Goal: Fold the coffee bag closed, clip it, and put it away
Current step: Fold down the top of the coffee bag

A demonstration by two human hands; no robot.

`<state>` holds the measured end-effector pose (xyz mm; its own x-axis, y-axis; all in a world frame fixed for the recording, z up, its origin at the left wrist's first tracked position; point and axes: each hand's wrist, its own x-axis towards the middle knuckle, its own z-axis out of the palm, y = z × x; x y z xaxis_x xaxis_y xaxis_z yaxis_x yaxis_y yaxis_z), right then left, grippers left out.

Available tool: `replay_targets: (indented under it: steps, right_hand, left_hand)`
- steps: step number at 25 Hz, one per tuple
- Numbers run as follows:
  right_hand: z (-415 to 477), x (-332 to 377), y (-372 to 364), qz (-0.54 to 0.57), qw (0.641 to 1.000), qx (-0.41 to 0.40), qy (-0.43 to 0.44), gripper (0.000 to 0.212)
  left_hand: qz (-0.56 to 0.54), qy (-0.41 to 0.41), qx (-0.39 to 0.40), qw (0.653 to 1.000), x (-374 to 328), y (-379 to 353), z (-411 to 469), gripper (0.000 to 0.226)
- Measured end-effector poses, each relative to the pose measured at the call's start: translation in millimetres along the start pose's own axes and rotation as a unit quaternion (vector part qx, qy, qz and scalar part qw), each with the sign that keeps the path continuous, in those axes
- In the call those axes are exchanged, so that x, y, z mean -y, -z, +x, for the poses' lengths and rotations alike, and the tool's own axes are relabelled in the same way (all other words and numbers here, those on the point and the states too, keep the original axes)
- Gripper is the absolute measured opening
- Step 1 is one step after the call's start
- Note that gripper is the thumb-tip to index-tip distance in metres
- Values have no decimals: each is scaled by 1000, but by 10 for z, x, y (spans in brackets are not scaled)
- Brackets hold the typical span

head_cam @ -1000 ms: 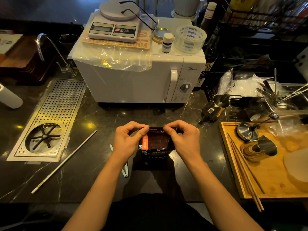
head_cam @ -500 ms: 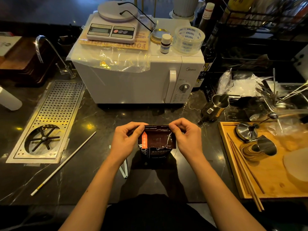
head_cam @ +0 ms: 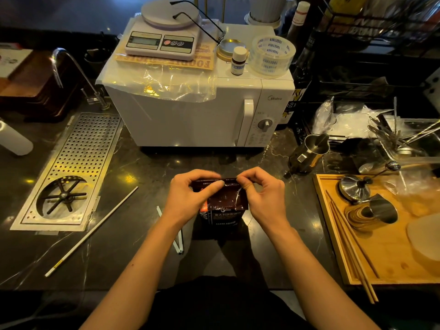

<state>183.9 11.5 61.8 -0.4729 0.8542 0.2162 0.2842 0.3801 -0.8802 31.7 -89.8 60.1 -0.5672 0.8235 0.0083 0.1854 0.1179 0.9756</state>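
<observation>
A dark brown coffee bag [head_cam: 223, 210] stands upright on the black counter, right in front of me. Its top is bent over toward me into a flat flap. My left hand [head_cam: 190, 196] pinches the left end of that flap, thumb lying across the front. My right hand [head_cam: 264, 194] pinches the right end with thumb and fingertips. A white clip [head_cam: 178, 244] lies on the counter just left of the bag, partly under my left wrist. A long white stick [head_cam: 92, 232] lies farther left.
A white microwave [head_cam: 197, 110] with a scale [head_cam: 164, 36] and tape roll [head_cam: 271, 55] stands behind the bag. A perforated metal drain tray [head_cam: 71, 167] is at left. At right sit a steel pitcher [head_cam: 309, 153] and a wooden tray [head_cam: 381, 234] with tools and chopsticks.
Both hands have kept hold of the bag's top. The flap has been turned over further toward me, and my left thumb now covers the orange label.
</observation>
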Motion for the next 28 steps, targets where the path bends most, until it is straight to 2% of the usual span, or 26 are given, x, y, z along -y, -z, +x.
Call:
replay_targets:
  steps: [4, 9, 12, 17, 19, 22, 26, 28]
  right_hand:
    - [-6, -18, -11, 18, 1000, 9, 4, 9]
    - [-2, -6, 21, 68, 996, 64, -12, 6]
    - [10, -13, -23, 67, 996, 61, -14, 10]
    - [28, 13, -96, -5, 1000, 20, 6, 11]
    - [47, 9, -91, 6, 1000, 13, -7, 10]
    - [66, -5, -73, 37, 999, 7, -38, 11]
    - [102, -34, 27, 92, 992, 61, -61, 13]
    - [109, -59, 88, 79, 993, 63, -53, 16]
  left_hand:
    - [23, -45, -21, 999, 26, -102, 13, 6]
    - [25, -56, -22, 998, 30, -121, 19, 7]
    - [17, -55, -11, 998, 24, -130, 2, 9]
    - [22, -39, -13, 999, 9, -72, 1, 9]
    - [16, -15, -40, 999, 34, -26, 2, 11]
    - [50, -23, -48, 997, 88, 27, 17, 14]
    - [28, -19, -52, 998, 45, 33, -6, 11]
    - [15, -14, -50, 999, 27, 39, -19, 12]
